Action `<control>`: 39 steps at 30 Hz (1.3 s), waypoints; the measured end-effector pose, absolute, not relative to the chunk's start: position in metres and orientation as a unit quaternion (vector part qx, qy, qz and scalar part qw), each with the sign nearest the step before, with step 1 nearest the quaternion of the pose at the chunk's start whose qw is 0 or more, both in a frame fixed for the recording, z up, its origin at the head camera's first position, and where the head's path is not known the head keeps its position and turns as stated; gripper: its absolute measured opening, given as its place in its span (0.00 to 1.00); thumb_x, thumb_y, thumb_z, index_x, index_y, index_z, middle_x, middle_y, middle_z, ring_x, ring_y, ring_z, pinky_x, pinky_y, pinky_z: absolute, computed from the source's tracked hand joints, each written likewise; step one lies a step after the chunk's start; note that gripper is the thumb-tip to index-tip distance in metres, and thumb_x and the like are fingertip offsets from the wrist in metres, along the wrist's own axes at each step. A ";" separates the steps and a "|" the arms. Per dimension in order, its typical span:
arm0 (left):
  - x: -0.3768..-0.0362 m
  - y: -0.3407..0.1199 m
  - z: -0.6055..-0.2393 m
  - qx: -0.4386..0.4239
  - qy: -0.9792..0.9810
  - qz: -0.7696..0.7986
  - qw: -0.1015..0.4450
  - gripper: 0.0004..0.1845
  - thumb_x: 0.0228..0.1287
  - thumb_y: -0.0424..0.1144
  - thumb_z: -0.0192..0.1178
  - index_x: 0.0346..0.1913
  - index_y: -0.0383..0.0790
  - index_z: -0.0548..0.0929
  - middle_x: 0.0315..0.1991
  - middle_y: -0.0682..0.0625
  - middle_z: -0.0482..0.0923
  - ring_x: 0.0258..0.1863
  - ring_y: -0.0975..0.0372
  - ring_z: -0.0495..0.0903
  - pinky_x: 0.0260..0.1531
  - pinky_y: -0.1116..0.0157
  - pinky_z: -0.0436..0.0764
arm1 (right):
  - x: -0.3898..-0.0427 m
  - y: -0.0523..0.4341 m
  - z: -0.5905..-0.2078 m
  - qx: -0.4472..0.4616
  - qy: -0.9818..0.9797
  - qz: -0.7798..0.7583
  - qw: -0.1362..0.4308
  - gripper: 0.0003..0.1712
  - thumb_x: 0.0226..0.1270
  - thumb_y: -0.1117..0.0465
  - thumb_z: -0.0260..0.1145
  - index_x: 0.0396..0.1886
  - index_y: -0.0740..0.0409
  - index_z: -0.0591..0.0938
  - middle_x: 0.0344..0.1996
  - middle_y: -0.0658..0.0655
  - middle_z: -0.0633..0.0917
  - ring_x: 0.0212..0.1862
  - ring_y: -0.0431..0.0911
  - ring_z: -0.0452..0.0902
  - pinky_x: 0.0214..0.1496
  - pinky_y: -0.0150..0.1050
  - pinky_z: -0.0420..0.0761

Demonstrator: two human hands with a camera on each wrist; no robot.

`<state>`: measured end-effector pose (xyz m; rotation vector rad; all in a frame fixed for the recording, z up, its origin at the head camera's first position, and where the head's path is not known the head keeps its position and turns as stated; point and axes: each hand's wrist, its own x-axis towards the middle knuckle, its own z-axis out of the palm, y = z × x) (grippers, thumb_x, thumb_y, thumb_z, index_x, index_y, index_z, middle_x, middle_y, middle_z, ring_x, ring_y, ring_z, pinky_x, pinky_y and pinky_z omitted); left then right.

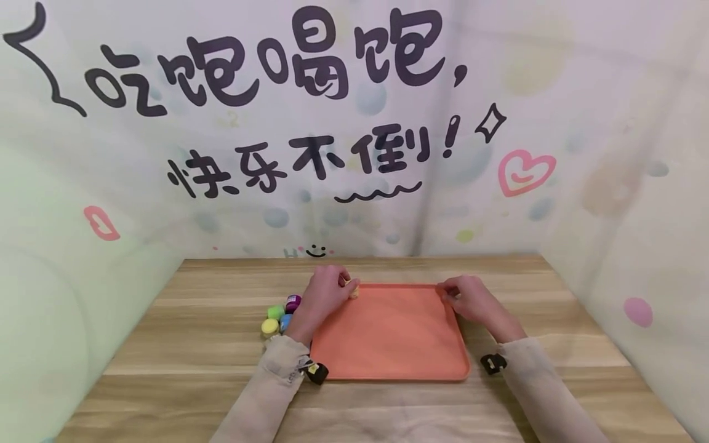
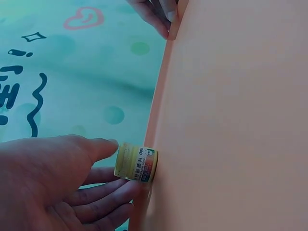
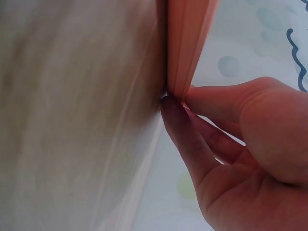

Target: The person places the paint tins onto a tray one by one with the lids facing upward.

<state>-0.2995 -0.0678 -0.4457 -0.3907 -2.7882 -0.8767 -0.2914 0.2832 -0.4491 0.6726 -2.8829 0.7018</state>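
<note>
An orange tray (image 1: pixel 390 338) lies flat on the wooden table. At its far left corner, my left hand (image 1: pixel 329 292) holds a small yellow paint jar (image 2: pixel 137 162) between thumb and fingers. The jar's printed label faces the left wrist camera, and its base is right at the tray surface. My right hand (image 1: pixel 469 296) is at the tray's far right corner. In the right wrist view, its thumb and fingers (image 3: pixel 185 130) pinch the tray rim (image 3: pixel 185 53).
Left of the tray, partly behind my left forearm, several paint jars stand in a cluster: a yellow one (image 1: pixel 269 326), a green one (image 1: pixel 275 312), a purple one (image 1: pixel 293 302) and a blue one (image 1: pixel 285 322). A printed wall (image 1: pixel 354 227) rises behind the wooden table (image 1: pixel 183 344).
</note>
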 end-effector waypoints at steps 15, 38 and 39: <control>-0.291 -0.083 -0.437 -0.129 -0.938 -0.298 0.122 0.09 0.78 0.43 0.67 0.41 0.43 0.92 0.34 0.51 0.89 0.31 0.63 0.83 0.37 0.62 0.88 | -0.290 0.281 -0.448 0.220 -0.944 0.242 0.034 0.10 0.75 0.69 0.70 0.50 0.67 0.91 0.42 0.64 0.94 0.43 0.55 0.92 0.48 0.53 0.92; -0.280 -0.118 -0.436 -0.144 -0.936 -0.303 0.111 0.06 0.78 0.39 0.65 0.41 0.45 0.90 0.35 0.54 0.88 0.34 0.66 0.83 0.39 0.62 0.88 | -0.284 0.283 -0.448 0.199 -0.945 0.259 0.001 0.12 0.74 0.68 0.72 0.54 0.67 0.90 0.47 0.64 0.93 0.46 0.56 0.91 0.48 0.51 0.92; -0.280 -0.121 -0.436 -0.144 -0.937 -0.299 0.111 0.06 0.77 0.39 0.65 0.40 0.45 0.90 0.35 0.53 0.88 0.34 0.66 0.84 0.39 0.62 0.88 | -0.285 0.283 -0.448 0.200 -0.945 0.260 0.001 0.12 0.74 0.68 0.71 0.54 0.67 0.90 0.47 0.65 0.92 0.46 0.56 0.91 0.48 0.52 0.92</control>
